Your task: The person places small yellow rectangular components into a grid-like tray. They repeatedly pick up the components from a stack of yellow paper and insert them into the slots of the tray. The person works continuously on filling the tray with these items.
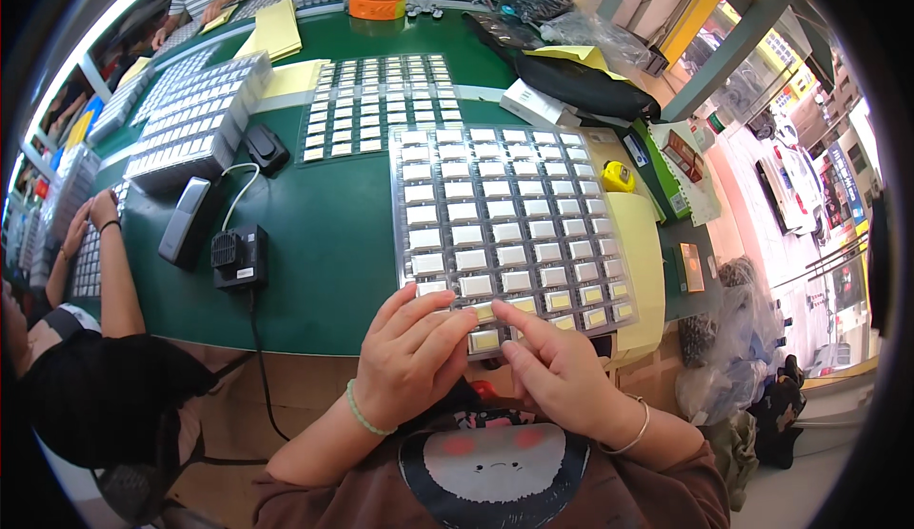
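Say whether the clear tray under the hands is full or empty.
Full where visible: pale rectangular pieces sit in rows throughout the clear tray; the left hand covers part.

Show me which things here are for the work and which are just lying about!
For the work, it seems:
clear tray by the right fingers
white blocks in it

Probably just lying about:
yellow tape measure
white box

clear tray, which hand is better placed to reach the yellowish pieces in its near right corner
Probably the right hand: it is closer to those yellowish pieces; the left hand sits farther left.
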The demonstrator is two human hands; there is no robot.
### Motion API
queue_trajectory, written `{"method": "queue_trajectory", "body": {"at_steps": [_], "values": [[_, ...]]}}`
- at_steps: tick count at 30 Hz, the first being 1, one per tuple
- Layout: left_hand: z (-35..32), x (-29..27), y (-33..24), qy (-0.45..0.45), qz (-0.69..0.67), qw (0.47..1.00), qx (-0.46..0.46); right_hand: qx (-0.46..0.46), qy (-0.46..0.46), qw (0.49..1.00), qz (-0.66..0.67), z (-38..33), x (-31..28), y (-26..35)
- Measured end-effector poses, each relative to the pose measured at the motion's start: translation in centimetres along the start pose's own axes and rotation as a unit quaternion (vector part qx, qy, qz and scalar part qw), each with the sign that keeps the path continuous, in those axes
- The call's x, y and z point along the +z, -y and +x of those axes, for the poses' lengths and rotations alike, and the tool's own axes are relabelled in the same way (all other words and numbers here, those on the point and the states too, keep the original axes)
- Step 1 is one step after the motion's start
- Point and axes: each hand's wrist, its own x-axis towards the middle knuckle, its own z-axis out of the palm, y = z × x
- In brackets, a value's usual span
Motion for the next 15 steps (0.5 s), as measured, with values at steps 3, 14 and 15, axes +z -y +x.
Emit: {"method": "queue_trajectory", "body": {"at_steps": [3, 14, 15], "values": [[0.0, 0.0, 0.0, 0.006, 0.009, 1.0, 0.006, -0.105, -0.089, 0.978, -0.159, -0.4, 0.6, -1.0], [-0.4, 0.3, -0.4, 0.019, 0.018, 1.0, 0.002, -0.201, -0.085, 0.881, -0.42, 0.0, 1.5, -1.8], [-0.4, 0.2, -0.3, 0.022, 0.02, 1.0, 0.003, -0.208, -0.087, 0.883, -0.413, 0.0, 1.5, -1.9]]}}
